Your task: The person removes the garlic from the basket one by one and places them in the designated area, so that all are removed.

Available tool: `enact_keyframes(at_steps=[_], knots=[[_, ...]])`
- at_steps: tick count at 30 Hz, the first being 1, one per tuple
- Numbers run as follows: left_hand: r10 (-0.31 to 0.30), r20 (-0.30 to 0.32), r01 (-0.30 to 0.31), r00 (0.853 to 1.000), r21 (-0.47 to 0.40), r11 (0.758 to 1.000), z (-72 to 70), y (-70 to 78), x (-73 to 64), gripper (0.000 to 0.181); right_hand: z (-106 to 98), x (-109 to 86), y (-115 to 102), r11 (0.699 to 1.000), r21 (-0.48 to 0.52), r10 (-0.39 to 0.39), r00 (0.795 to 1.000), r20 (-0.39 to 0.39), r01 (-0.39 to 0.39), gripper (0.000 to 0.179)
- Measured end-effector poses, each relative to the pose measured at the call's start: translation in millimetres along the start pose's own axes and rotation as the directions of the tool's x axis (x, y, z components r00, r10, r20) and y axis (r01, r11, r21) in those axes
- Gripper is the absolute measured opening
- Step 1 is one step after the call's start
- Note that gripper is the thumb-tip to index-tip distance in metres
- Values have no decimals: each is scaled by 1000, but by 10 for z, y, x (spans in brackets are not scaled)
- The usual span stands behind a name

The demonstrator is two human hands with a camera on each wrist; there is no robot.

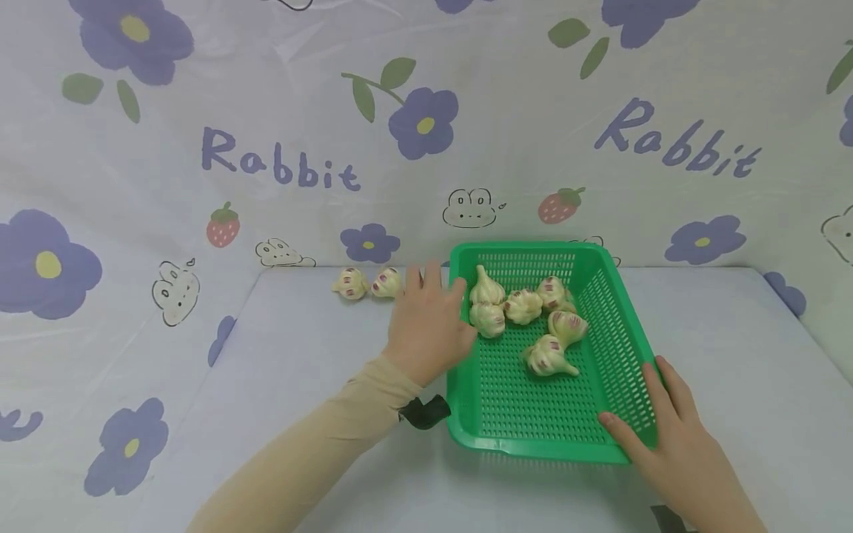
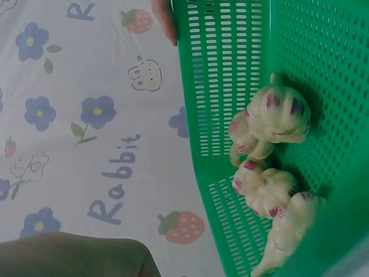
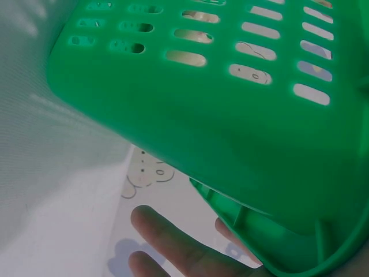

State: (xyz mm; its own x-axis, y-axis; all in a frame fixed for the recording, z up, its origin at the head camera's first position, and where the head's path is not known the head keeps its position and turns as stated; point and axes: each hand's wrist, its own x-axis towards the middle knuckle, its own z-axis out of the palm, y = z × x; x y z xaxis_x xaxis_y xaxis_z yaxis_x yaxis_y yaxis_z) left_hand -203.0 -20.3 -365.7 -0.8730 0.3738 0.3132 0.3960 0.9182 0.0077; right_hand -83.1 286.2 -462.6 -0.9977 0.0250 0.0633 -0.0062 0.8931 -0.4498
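A green plastic basket [image 1: 533, 447] with slotted walls holds several garlic bulbs [image 1: 523, 306], white with purple patches. My left hand [image 1: 429, 326] is over the basket's left rim, back up, fingers spread and pointing away; what lies beneath its palm is hidden. Just beyond its fingertips, on the table, sits a garlic bulb [image 1: 386, 282], partly covered, with another garlic bulb [image 1: 350, 283] to its left. My right hand [image 1: 686, 437] holds the basket's near right corner, thumb at the rim and fingers along the outer wall. In the right wrist view, fingers [image 3: 179, 245] show below the wall.
A pale cloth covers the table [image 1: 300, 414]. Behind it and at the sides hangs a white sheet [image 1: 300, 89] printed with purple flowers, strawberries, rabbits and lettering. A black strap [image 1: 426, 411] sits at my left wrist, near the basket's left side.
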Motion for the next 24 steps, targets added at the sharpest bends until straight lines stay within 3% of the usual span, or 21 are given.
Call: enact_keyframes(at_steps=[12, 17, 24], knots=[[-98, -120, 89, 988, -77, 993, 274, -503, -108, 36, -34, 6, -27, 1000, -5, 24, 999, 29, -24, 101], [-177, -102, 163, 979, -128, 978, 324, -696, -142, 27, -46, -2, -43, 1000, -3, 22, 1000, 23, -21, 100], [-286, -35, 274, 958, -198, 941, 396, -945, -181, 29, -57, -10, -58, 1000, -8, 22, 1000, 17, -22, 101]])
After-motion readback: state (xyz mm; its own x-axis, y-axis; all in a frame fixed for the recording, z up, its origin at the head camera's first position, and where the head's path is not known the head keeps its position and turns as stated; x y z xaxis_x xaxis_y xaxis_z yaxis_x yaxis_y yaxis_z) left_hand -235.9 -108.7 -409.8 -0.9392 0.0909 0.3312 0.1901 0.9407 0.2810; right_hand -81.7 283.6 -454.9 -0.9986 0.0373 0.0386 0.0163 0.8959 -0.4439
